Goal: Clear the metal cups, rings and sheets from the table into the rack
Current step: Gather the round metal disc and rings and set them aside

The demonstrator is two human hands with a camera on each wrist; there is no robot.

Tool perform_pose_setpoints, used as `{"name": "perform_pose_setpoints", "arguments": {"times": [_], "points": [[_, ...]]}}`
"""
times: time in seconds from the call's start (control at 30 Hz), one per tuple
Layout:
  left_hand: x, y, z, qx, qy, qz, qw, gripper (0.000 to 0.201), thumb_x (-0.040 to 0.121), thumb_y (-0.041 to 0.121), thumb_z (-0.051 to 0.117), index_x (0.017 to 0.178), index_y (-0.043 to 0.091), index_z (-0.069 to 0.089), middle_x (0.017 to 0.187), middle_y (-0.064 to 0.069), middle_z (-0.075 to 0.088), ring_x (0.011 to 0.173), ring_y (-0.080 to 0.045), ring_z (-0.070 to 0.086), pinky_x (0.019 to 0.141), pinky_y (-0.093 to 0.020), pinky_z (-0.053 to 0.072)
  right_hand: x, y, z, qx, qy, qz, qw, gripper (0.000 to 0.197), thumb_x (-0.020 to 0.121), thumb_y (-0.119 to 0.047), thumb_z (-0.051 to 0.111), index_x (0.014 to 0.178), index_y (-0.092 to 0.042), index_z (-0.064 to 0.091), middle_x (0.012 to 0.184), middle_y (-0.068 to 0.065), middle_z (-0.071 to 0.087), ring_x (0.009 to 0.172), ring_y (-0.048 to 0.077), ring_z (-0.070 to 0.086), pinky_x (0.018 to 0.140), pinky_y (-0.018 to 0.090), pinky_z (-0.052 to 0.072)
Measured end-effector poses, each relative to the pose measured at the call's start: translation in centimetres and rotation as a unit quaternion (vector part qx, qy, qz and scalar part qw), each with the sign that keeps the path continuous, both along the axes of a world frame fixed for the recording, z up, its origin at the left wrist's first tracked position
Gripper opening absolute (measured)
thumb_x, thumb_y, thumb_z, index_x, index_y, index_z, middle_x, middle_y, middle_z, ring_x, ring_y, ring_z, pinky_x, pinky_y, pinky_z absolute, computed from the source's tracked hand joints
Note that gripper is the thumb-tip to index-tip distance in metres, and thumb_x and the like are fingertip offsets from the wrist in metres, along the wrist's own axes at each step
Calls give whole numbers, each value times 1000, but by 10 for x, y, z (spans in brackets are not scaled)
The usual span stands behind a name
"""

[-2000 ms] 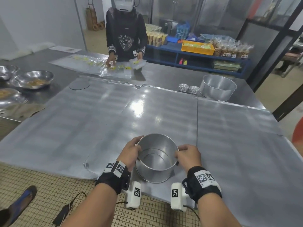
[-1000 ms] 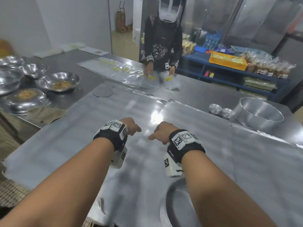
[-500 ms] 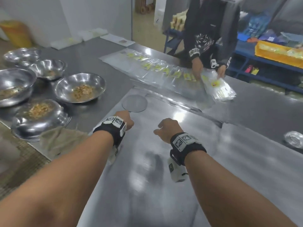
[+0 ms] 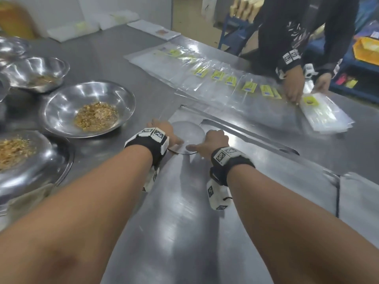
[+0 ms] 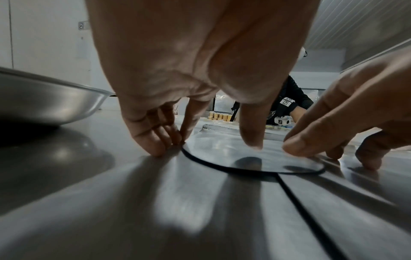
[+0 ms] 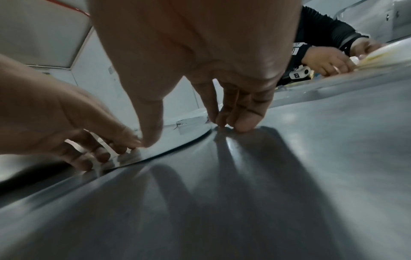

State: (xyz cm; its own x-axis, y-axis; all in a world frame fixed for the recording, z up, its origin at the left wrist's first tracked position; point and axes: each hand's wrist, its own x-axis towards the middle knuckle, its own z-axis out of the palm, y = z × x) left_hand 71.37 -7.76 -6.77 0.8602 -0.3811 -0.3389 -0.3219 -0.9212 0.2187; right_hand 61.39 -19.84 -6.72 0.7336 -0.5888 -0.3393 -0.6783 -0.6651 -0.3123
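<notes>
Steel bench: thin flat disc, stiff, light, slick. Left hand and right hand fingertips at opposite rims, holding nothing yet; pry an edge.

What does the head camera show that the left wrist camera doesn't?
Only the head view shows the bowls of golden crumbs, the row of clear packets with yellow labels and both wristbands.

Only the left wrist view shows the left fingers touching down at the round metal disc's edge and the thumb resting on it.

Both show the disc, the left hand, the right hand and the second person.
</notes>
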Motion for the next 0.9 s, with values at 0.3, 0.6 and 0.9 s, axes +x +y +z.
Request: {"name": "perform_pose_setpoints", "arguments": {"times": [0.3,0.6,0.9], "points": [[14,-8,0,-51,-5,34,998,86,62,66,82,124,11,58,131,-16,51,129,-31,42,104,-37,39,26,-9,5,90,8,-61,994,88,32,-44,95,109,-17,62,109,5,65,105,30,62,89,41,55],[-5,11,14,-221,-21,112,969,94,36,53,97,109,6,61,116,-11,60,107,-28,61,92,-38,53,8,5,16,131,-157,-89,975,94,59,-13,94,134,-9,36,129,7,52,119,27,55,87,31,50],[-72,22,54,-307,-105,91,942,46,79,24,82,113,11,53,118,-9,55,113,-29,52,94,-36,41,-64,10,32,148,-299,-138,933,51,69,-6,81,103,-11,42,89,3,55,88,32,67,75,47,60]]}}
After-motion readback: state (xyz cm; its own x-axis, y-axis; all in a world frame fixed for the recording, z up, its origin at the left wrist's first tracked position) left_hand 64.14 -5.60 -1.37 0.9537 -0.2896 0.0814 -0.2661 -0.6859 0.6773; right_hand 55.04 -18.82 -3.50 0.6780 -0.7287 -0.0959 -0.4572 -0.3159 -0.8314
